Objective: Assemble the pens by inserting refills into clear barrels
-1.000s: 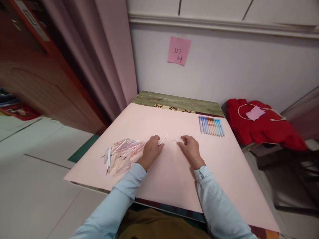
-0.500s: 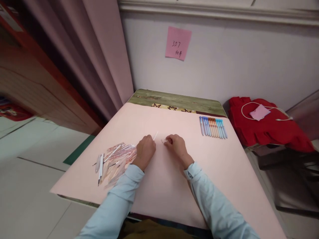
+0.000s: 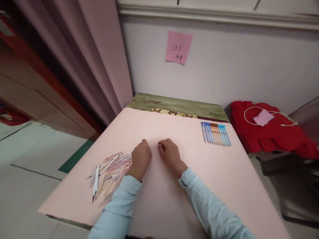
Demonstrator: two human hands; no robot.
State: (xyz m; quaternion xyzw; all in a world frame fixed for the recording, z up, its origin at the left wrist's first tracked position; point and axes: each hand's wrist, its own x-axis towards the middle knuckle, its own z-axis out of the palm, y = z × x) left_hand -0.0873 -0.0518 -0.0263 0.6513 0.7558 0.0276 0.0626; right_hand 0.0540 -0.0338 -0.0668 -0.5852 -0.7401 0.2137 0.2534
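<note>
My left hand (image 3: 141, 158) is closed in a pinch over the table's middle, just right of a loose pile of pen parts (image 3: 113, 169). A thin white pen refill (image 3: 146, 137) pokes up faintly past its fingertips. Opposite it, a short gap away, my right hand (image 3: 170, 153) is closed too, thumb against fingers; whatever is between them is too small to make out. The pile holds clear and pinkish barrels and white refills with dark tips. A neat row of pens (image 3: 216, 134) in blue, brown and turquoise lies at the far right.
Pale pink paper (image 3: 159, 205) covers the table, with a green wood-look strip (image 3: 179, 104) along the wall side. Right of the table, red cloth (image 3: 279, 132) carries a white cable and a pink note. A curtain (image 3: 99, 56) hangs at the left.
The refill in my left hand has gone from slanted to nearly upright, with less showing. My right fingers have drawn in around the tiny piece that stuck out. The view has shifted slightly.
</note>
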